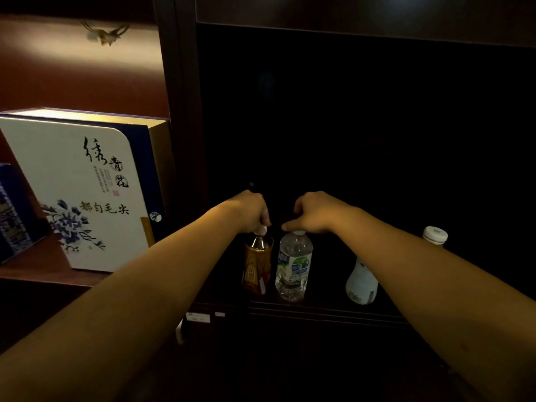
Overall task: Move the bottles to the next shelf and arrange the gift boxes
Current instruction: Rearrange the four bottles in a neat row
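Note:
Three bottles stand in the dark right shelf bay. My left hand (251,211) grips the cap of an amber tea bottle (257,264). My right hand (314,212) pinches the cap of a clear water bottle (293,266) beside it. A white bottle (361,281) stands further right, partly hidden behind my right forearm; its white cap (435,235) shows above the arm. In the lit left bay a large white gift box (84,195) with blue flowers and calligraphy leans upright. A blue patterned gift box (13,213) stands at the far left edge.
A dark wooden upright (185,140) divides the two bays. The right bay's shelf board (319,310) runs under the bottles, with small white labels on its front edge. The back of the right bay is black and unlit.

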